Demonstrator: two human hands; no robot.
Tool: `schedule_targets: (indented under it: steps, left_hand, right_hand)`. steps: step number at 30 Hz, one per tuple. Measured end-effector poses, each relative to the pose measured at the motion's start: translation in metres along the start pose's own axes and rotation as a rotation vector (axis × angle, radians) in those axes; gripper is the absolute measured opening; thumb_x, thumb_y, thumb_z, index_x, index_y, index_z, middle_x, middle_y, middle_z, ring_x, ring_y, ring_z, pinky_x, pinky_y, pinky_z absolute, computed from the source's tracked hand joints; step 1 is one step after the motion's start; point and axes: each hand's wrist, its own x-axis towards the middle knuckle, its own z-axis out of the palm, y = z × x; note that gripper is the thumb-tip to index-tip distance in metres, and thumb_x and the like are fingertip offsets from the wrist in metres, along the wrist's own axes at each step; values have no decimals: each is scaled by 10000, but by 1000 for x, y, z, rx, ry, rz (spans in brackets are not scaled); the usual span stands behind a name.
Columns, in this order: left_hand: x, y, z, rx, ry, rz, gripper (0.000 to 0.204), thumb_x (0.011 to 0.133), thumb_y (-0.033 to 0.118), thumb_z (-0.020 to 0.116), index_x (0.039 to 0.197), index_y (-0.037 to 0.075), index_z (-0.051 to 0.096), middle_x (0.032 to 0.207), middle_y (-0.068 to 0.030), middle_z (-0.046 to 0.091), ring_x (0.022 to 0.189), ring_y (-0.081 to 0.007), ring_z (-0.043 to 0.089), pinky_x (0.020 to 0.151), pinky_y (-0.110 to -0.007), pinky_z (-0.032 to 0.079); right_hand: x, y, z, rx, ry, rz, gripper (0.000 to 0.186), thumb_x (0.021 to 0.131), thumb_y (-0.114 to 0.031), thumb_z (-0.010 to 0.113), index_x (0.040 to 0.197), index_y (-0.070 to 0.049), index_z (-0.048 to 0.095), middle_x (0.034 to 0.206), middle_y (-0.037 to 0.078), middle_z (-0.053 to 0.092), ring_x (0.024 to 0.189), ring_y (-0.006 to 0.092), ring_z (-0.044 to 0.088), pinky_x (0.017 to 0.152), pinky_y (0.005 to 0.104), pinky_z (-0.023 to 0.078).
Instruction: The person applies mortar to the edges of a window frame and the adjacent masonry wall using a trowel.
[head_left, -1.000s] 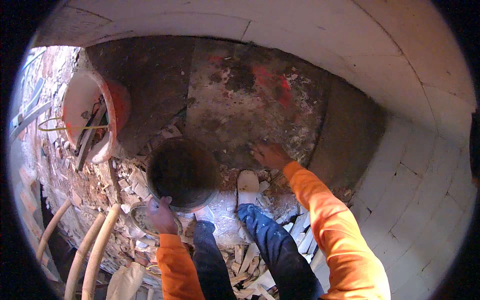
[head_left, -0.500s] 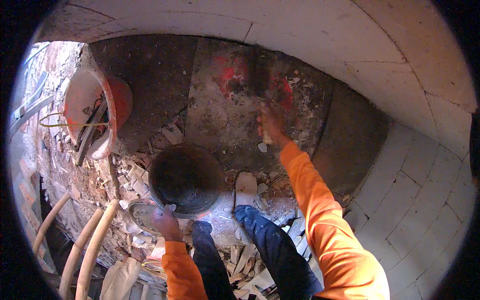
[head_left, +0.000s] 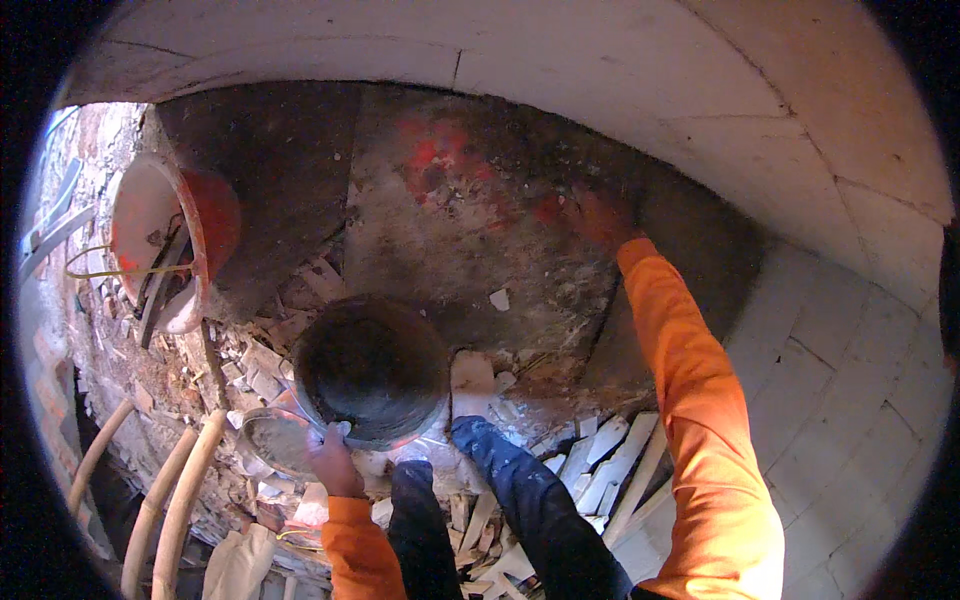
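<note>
Gripping the near rim of a round black bucket (head_left: 385, 350), my left hand (head_left: 335, 468) has its fingers closed over the edge, with a small pale spot at the fingertips. The bucket's mouth faces up, and its inside is too dark to read. My right arm reaches far forward over a dark stone-like slab (head_left: 470, 270) with red patches. At its end my right hand (head_left: 598, 218) looks closed, but shadow and motion blur hide what it holds. A small white chip (head_left: 499, 300) lies on the slab.
An orange-and-white bucket (head_left: 215, 225) with sticks in it leans at the left. A round pan (head_left: 275, 440) sits beside the black bucket. Broken wood pieces (head_left: 610, 470) lie around my feet. Curved poles (head_left: 185, 500) stand at lower left. A pale block wall (head_left: 820, 370) curves round the right.
My right hand has swept to the right across the slab; the dark-headed, pale-handled tool seen in it before is now lost in blur. My left hand stays on the bucket rim.
</note>
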Motion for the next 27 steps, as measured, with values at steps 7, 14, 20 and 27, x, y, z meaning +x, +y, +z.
schedule_targets:
  steps: [7, 14, 20, 27]
  left_hand:
    - [2, -21, -2, 87, 9, 29, 201, 825, 28, 585, 1020, 5, 629, 937, -20, 635, 807, -129, 578, 739, -281, 480]
    - [1, -13, -2, 70, -84, 164, 139, 771, 23, 636, 895, -17, 684, 823, -6, 636, 788, -97, 552, 723, -269, 479]
    - [-3, -8, -7, -164, -129, 48, 142, 787, -39, 602, 910, -14, 669, 800, 14, 616, 711, -74, 536, 649, -255, 474]
    - [-24, -8, -72, -229, -114, 232, 309, 742, -52, 568, 1037, -15, 650, 895, -17, 646, 781, -91, 569, 727, -245, 486]
  right_hand:
    - [34, 22, -19, -104, 78, 29, 507, 890, -429, 558, 1210, -36, 581, 1027, 267, 635, 935, 430, 620, 807, 515, 497]
    - [-19, -11, -72, -301, 227, 4, 427, 884, -372, 589, 1174, -58, 597, 1042, 247, 641, 927, 422, 622, 788, 507, 505]
    - [-153, -134, -85, -278, -10, -230, 445, 854, -274, 611, 1242, -84, 503, 1213, 231, 567, 969, 430, 612, 797, 531, 517]
    - [-205, -284, -56, -462, -211, -664, 575, 844, -161, 567, 1387, -150, 377, 1141, 245, 571, 828, 359, 663, 608, 438, 560]
